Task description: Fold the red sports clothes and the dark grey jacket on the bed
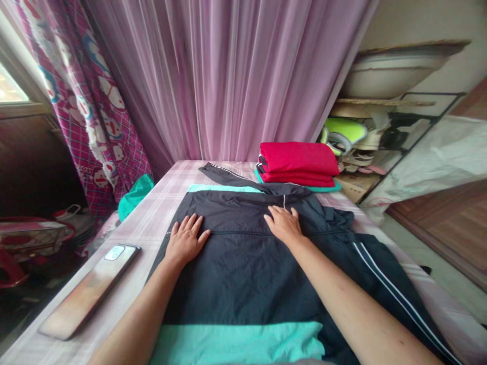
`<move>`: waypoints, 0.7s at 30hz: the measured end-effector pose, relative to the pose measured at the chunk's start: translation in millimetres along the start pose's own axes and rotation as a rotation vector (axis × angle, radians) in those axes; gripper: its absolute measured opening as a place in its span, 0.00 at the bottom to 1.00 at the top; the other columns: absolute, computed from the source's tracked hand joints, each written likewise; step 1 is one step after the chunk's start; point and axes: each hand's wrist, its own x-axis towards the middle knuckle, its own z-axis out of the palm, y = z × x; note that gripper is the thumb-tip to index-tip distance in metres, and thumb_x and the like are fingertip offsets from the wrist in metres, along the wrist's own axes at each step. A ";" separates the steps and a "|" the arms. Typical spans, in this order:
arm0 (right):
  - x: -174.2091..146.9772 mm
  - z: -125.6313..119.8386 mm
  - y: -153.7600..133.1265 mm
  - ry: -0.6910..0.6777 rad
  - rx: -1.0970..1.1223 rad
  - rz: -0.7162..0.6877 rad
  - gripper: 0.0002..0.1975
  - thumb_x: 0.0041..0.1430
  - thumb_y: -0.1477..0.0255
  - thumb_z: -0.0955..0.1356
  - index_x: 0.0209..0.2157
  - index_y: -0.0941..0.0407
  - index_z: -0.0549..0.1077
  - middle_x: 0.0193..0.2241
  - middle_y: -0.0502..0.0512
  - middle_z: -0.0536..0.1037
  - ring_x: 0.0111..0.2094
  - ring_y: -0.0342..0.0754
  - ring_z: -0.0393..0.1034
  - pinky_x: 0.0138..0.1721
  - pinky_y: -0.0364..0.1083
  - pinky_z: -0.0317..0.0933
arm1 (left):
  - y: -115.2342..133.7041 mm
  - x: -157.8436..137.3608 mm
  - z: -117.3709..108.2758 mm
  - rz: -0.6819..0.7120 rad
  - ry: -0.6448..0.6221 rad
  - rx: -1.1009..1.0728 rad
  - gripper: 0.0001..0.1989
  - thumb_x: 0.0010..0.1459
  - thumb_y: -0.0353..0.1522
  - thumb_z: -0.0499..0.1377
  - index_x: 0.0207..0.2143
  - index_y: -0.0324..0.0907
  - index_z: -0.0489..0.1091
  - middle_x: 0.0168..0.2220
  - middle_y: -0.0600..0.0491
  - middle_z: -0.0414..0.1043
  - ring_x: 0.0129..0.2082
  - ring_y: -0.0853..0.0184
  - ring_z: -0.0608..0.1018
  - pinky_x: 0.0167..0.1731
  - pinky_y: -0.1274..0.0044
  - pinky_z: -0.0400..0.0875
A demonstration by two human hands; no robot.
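A dark zip-up jacket (243, 274) lies spread across the table, its zipper running crosswise through the middle. White stripes run along the sleeve on the right, and another striped sleeve reaches toward the back. Teal fabric shows at the near edge and in a strip at the far edge. My left hand (186, 238) rests flat on the jacket near its left edge, beside the zipper, fingers spread. On the right half, my right hand (283, 223) also presses down on the cloth with fingers apart. Neither hand grips anything.
Red folded clothes (299, 159) are stacked at the back right, with teal cloth beneath. A smartphone (91, 291) lies on the checked tablecloth (152, 223) at left. Teal cloth (135, 195) hangs by the left edge. A shoe rack (414, 119) stands at right; a pink curtain (236, 76) hangs behind.
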 end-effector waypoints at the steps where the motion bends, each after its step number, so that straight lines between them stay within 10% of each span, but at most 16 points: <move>1: 5.5 0.3 -2.3 0.082 -0.011 -0.049 0.25 0.69 0.63 0.56 0.63 0.53 0.64 0.64 0.62 0.64 0.64 0.57 0.55 0.64 0.64 0.41 | 0.7 -0.7 -1.0 0.000 -0.002 0.006 0.33 0.66 0.50 0.42 0.67 0.46 0.55 0.69 0.48 0.52 0.69 0.55 0.54 0.66 0.55 0.49; 13: 91.6 15.9 -16.4 -0.211 -0.012 0.087 0.29 0.68 0.52 0.51 0.65 0.41 0.58 0.71 0.54 0.46 0.69 0.61 0.44 0.60 0.75 0.41 | 5.1 -2.1 -0.8 -0.019 -0.004 0.016 0.33 0.66 0.50 0.43 0.67 0.46 0.56 0.69 0.49 0.53 0.69 0.55 0.55 0.66 0.56 0.49; 21: 52.2 3.9 -13.8 -0.095 -0.029 0.032 0.29 0.69 0.56 0.52 0.68 0.47 0.53 0.71 0.58 0.45 0.70 0.57 0.40 0.64 0.68 0.41 | 4.6 -0.7 -1.1 -0.027 -0.012 -0.012 0.33 0.66 0.50 0.44 0.67 0.46 0.56 0.70 0.48 0.52 0.69 0.55 0.54 0.66 0.55 0.48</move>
